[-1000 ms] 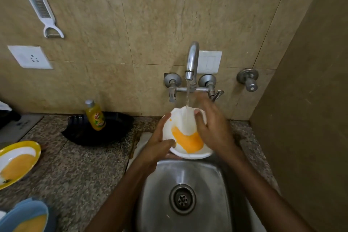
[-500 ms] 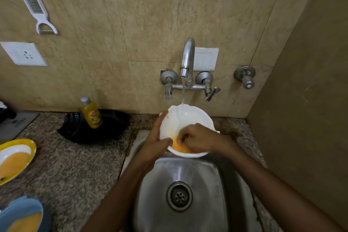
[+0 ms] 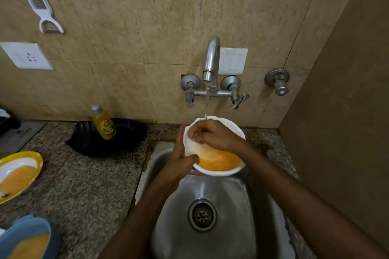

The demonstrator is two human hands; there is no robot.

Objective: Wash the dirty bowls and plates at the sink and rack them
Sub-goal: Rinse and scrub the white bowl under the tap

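Observation:
A white bowl [image 3: 235, 130] with orange residue pooled in its near side is held over the steel sink [image 3: 229, 206], under a thin stream from the tap [image 3: 212, 59]. My left hand [image 3: 181, 160] grips the bowl's left rim, thumb over the edge. Inside the bowl's far part, my right hand [image 3: 212, 134] has its fingers curled against the inner wall, under the stream. A yellow-rimmed plate [image 3: 19, 172] smeared with orange lies on the counter at the left edge. A blue bowl [image 3: 25, 239] with orange residue sits at the bottom left corner.
A yellow dish-soap bottle [image 3: 104, 123] stands in a black tray [image 3: 126, 139] left of the sink. The granite counter [image 3: 90, 185] runs left of the basin. A brown side wall [image 3: 347, 111] closes the right. A white peeler [image 3: 35, 0] hangs on the tiled wall.
My right hand went from the bowl's right rim into the bowl, then from the near side up to the far side. The orange residue has thinned and spread.

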